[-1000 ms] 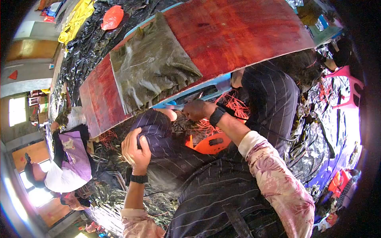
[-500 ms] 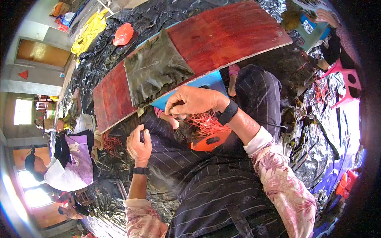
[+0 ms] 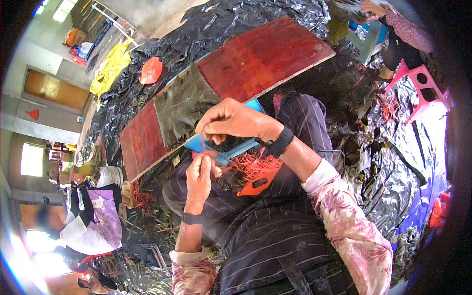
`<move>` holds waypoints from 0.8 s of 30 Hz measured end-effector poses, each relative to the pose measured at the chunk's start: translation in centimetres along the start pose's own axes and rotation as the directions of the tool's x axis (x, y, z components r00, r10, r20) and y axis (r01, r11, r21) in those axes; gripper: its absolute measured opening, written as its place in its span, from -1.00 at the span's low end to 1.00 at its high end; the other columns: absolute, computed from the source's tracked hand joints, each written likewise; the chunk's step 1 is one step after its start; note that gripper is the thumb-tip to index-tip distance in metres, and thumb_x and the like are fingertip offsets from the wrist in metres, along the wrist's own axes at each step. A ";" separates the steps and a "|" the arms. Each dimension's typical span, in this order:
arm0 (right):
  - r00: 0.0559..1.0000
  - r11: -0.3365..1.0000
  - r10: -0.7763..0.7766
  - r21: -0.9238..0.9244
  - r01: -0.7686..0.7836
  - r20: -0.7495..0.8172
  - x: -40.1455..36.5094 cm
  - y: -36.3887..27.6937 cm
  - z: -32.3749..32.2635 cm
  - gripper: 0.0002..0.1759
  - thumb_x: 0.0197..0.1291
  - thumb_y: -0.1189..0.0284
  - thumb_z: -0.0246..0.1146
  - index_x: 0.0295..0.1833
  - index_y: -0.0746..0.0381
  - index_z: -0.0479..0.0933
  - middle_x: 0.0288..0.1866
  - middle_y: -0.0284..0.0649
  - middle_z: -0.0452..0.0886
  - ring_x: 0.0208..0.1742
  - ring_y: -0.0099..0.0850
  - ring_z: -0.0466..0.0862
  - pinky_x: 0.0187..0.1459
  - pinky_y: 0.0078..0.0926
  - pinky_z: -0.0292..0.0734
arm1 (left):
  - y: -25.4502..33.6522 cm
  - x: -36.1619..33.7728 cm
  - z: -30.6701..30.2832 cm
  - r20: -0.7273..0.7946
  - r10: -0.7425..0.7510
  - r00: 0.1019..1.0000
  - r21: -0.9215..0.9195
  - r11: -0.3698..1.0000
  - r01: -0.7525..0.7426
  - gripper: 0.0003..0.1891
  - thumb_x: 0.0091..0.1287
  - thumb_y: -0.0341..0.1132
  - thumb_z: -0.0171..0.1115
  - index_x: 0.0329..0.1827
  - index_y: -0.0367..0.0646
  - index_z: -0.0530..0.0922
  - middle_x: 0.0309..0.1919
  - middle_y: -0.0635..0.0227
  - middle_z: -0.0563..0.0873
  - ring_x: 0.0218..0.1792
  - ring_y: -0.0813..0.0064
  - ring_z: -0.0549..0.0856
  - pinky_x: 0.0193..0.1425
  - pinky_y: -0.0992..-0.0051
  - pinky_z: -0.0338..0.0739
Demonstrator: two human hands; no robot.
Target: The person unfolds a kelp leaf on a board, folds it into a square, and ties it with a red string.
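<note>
- Black sheeting (image 3: 231, 19) is covering the floor; a red board (image 3: 265, 54) is resting within reach.
- The right hand (image 3: 233, 120) and left hand (image 3: 199, 179) are each pinching a red strand (image 3: 202, 144), apparently stretching it taut above the strand pile (image 3: 250, 164).

Glossy reddish wooden board (image 3: 255, 59), crinkled shiny black plastic sheeting (image 3: 398, 172), thin pink plastic string (image 3: 202, 143)

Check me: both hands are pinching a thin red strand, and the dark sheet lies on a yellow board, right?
Not quite: the head view shows the dark sheet lying on a red board, not a yellow one. The rest holds: the left hand and right hand both pinch the thin red strand.
</note>
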State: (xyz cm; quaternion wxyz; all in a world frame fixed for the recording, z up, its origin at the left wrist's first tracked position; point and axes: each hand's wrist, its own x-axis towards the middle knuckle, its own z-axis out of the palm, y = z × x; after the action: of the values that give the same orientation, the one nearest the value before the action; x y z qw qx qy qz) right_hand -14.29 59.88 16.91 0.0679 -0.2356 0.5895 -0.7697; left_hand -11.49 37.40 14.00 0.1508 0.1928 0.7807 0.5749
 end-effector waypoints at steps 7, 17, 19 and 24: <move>0.865 0.995 0.008 0.088 0.042 -0.501 -1.2 1.7 -1.5 -0.71 0.41 0.33 0.18 0.01 0.33 0.64 -0.29 -0.30 0.70 -0.40 -0.61 0.65 -0.42 -0.63 0.53 | 0.5 -0.5 0.8 -0.030 -0.188 0.982 -0.558 0.818 0.140 -0.76 0.57 -0.17 0.01 -0.08 -0.17 0.51 -0.53 0.56 0.39 -0.59 0.72 0.36 -0.57 0.68 0.25; 0.952 0.947 -0.046 -0.318 -0.055 -0.302 -2.7 4.1 2.9 -0.68 0.42 0.30 0.21 -0.07 0.38 0.65 -0.25 -0.23 0.69 -0.25 -0.57 0.63 -0.20 -0.52 0.57 | 0.6 0.7 2.0 0.003 -0.199 0.980 -0.531 0.830 0.170 -0.71 0.57 -0.15 0.01 -0.16 -0.19 0.54 -0.59 0.53 0.42 -0.66 0.71 0.37 -0.62 0.65 0.23; 0.952 0.979 0.035 -0.179 -0.093 -0.303 -2.7 4.0 2.7 -0.72 0.39 0.36 0.24 -0.10 0.41 0.65 -0.23 -0.26 0.69 -0.22 -0.59 0.64 -0.19 -0.54 0.58 | 0.8 1.1 2.2 0.030 -0.192 0.981 -0.516 0.837 0.179 -0.71 0.57 -0.14 0.01 -0.15 -0.20 0.54 -0.60 0.54 0.41 -0.66 0.71 0.35 -0.60 0.62 0.30; 0.925 0.988 0.066 -0.105 -0.113 -0.375 -2.9 3.9 1.8 -0.77 0.36 0.40 0.24 -0.19 0.39 0.63 -0.33 -0.36 0.66 -0.29 -0.65 0.58 -0.26 -0.58 0.55 | 0.9 2.7 3.0 0.082 -0.268 0.960 -0.511 0.816 0.271 -0.75 0.55 -0.15 0.04 -0.14 -0.15 0.55 -0.59 0.55 0.40 -0.66 0.73 0.32 -0.62 0.64 0.23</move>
State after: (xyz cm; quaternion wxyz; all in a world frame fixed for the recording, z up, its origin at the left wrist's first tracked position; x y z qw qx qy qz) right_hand -11.63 58.20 12.76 -0.0243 -0.0629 0.6487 -0.7581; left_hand -12.35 41.41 13.90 0.2793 0.0346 0.6162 0.7356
